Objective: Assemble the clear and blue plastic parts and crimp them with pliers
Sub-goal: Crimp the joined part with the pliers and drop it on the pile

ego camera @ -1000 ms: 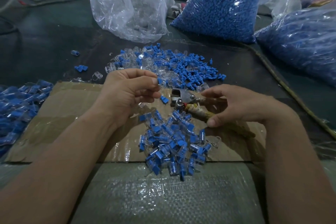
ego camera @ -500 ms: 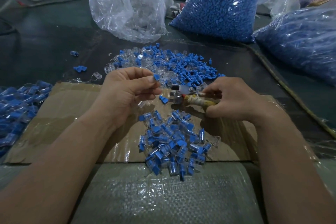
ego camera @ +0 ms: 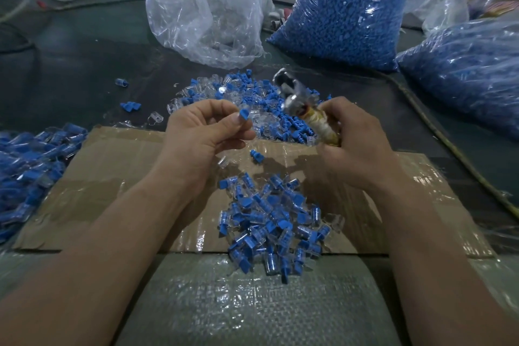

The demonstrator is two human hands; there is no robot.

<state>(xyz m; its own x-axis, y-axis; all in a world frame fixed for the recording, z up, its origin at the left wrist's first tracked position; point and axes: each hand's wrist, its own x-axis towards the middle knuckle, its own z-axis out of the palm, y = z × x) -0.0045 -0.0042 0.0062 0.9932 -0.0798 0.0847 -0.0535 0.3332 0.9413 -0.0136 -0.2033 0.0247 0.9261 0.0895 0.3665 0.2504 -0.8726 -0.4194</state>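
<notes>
Left hand (ego camera: 202, 132): raised over the far edge of the cardboard, thumb and fingertips pinching one small part; the other fingers are curled under.
Part in hand (ego camera: 243, 115): a blue cap with a clear body showing beside it. Fingers cover most of it, so how the two pieces fit cannot be told.
Right hand (ego camera: 356, 146): just right of the left hand and apart from it, fist wrapped round the pliers' handles.
Pliers (ego camera: 292, 93): metal head pointing up and away to the far left, and blurred. The handles are bound in yellowish tape and mostly hidden in the fist. Whether the jaws are parted cannot be told.
Single plug (ego camera: 257, 155): blue, alone on the cardboard between the hands.
Near pile (ego camera: 269, 222): clear pieces with blue inserts, heaped on the cardboard's near edge and spilling onto the woven sack (ego camera: 238, 303).
Cardboard (ego camera: 112, 177): flat, brown, patched with shiny tape.
Far pile (ego camera: 247, 93): separate blue and clear pieces mixed, beyond the hands.
Left heap (ego camera: 28, 166): more blue-and-clear pieces, cut off by the left edge.
Bags: a clear bag (ego camera: 207, 8) far centre, contents hard to make out; a full blue bag (ego camera: 345, 8) to its right; another blue bag (ego camera: 471, 70) cut off at far right.
</notes>
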